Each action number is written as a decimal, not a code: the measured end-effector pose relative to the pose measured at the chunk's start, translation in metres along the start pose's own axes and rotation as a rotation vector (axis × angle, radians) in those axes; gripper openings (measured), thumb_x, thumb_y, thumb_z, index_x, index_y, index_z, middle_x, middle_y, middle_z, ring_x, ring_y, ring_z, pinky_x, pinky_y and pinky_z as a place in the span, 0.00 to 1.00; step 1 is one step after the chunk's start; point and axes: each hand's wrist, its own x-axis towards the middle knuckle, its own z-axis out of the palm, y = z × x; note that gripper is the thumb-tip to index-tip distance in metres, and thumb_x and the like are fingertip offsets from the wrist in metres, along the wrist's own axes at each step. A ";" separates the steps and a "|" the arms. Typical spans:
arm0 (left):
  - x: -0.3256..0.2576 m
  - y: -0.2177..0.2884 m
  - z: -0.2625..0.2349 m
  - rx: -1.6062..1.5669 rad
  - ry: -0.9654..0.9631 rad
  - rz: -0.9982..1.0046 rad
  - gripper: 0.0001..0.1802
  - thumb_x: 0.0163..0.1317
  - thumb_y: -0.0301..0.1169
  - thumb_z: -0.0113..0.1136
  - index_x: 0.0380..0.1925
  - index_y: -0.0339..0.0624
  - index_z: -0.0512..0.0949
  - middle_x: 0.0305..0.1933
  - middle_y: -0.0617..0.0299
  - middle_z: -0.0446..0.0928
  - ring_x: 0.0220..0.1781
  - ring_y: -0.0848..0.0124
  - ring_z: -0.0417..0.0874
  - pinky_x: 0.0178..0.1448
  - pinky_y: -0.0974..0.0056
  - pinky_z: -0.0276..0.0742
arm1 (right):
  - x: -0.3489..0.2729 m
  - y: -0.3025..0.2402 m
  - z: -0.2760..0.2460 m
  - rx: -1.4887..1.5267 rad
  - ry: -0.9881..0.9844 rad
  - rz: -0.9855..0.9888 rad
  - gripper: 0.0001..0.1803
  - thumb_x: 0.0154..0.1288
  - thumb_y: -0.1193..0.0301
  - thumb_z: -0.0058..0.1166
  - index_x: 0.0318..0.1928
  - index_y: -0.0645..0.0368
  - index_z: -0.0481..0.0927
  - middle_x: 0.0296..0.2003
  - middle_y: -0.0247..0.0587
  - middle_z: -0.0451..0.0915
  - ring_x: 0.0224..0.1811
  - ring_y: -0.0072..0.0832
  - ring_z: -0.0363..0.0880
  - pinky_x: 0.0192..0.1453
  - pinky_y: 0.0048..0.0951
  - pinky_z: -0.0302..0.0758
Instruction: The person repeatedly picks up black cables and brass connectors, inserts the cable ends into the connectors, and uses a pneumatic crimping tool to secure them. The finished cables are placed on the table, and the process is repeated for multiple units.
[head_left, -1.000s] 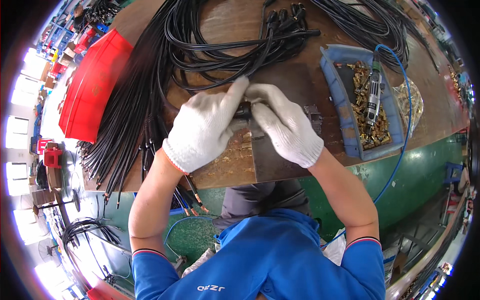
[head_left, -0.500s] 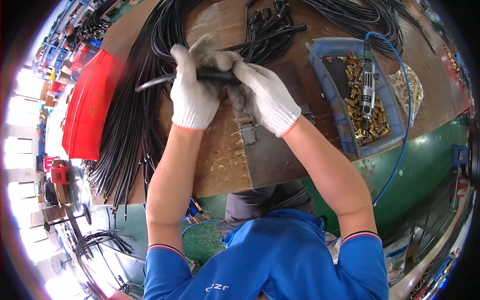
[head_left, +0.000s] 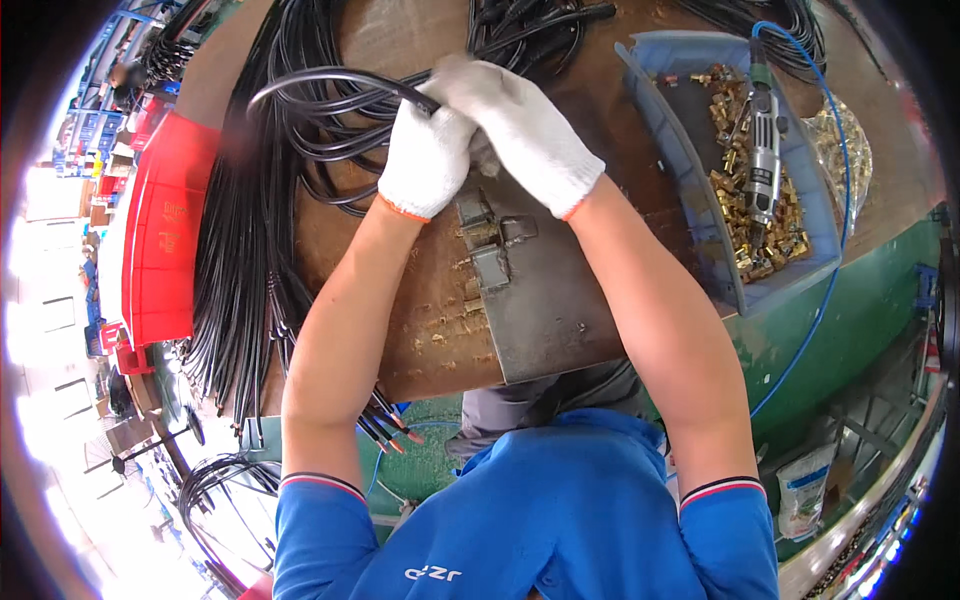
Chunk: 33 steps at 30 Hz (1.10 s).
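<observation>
My left hand, in a white knitted glove, is closed around a black cable. The cable leaves the top of the fist and arcs away to the left. My right hand, gloved the same way, lies against the left one with its fingers curled in over it. Motion blurs those fingertips, and whatever they grip is hidden. Below the hands, a small metal block fixture sits at the edge of a dark plate on the brown table.
Long black cables hang over the table's left side beside a red bin. On the right, a blue tray holds brass fittings and an air tool with a blue hose. A clear plastic bag lies beyond it.
Both hands have shifted slightly and drawn together, the right now overlapping the left. The held cable has swung up into an arc. The view has moved, showing the metal fixture more fully.
</observation>
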 end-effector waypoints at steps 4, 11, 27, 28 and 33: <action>0.015 -0.009 0.001 0.257 -0.014 0.095 0.12 0.76 0.27 0.53 0.49 0.33 0.84 0.39 0.63 0.87 0.41 0.76 0.84 0.44 0.64 0.83 | 0.009 0.026 0.002 0.094 0.148 -0.107 0.23 0.75 0.54 0.61 0.49 0.64 0.90 0.38 0.40 0.90 0.43 0.24 0.85 0.52 0.29 0.80; 0.004 -0.024 0.022 0.134 0.101 0.299 0.14 0.76 0.22 0.51 0.46 0.32 0.88 0.40 0.59 0.90 0.42 0.74 0.86 0.47 0.64 0.83 | 0.012 0.053 -0.007 -0.002 0.101 -0.392 0.21 0.77 0.58 0.56 0.46 0.65 0.91 0.39 0.43 0.91 0.43 0.28 0.87 0.53 0.32 0.80; 0.008 -0.040 0.016 0.141 0.357 0.163 0.17 0.80 0.35 0.54 0.47 0.31 0.85 0.45 0.47 0.89 0.49 0.66 0.85 0.58 0.57 0.80 | 0.018 0.031 -0.013 -0.194 -0.015 -0.176 0.27 0.79 0.50 0.52 0.56 0.62 0.88 0.53 0.49 0.90 0.59 0.34 0.85 0.68 0.34 0.75; -0.004 -0.032 0.011 0.296 0.362 0.197 0.20 0.82 0.40 0.54 0.47 0.32 0.85 0.45 0.48 0.89 0.48 0.65 0.85 0.58 0.57 0.80 | 0.009 0.028 -0.011 -0.232 0.219 -0.177 0.26 0.79 0.51 0.54 0.55 0.63 0.88 0.50 0.45 0.89 0.56 0.31 0.84 0.65 0.33 0.76; -0.070 0.023 -0.001 -0.305 0.537 -0.252 0.33 0.82 0.63 0.51 0.41 0.41 0.84 0.29 0.62 0.80 0.30 0.69 0.80 0.32 0.63 0.74 | -0.050 0.013 -0.032 0.010 0.411 -0.148 0.24 0.84 0.53 0.53 0.59 0.63 0.84 0.41 0.34 0.84 0.36 0.21 0.80 0.48 0.25 0.78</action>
